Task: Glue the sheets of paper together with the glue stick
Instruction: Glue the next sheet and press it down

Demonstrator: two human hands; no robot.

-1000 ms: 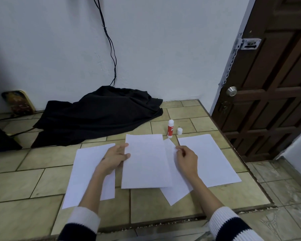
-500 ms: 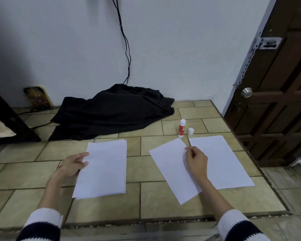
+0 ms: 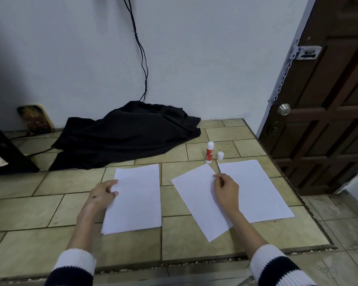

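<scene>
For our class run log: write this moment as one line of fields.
left hand: on paper stack | right hand: pinching tilted sheet | glue stick: upright, uncapped, untouched | cap: beside it

black cloth [image 3: 128, 137], hanging cable [image 3: 142, 58], wooden door [image 3: 329, 100]

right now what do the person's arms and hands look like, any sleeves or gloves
Both hands are bare: left hand, right hand, no gloves, rings or watch visible. Forearms are uncovered, sleeves pushed up. Each knit sleeve has a ribbed white cuff, left and right, above a dark navy band.
</scene>
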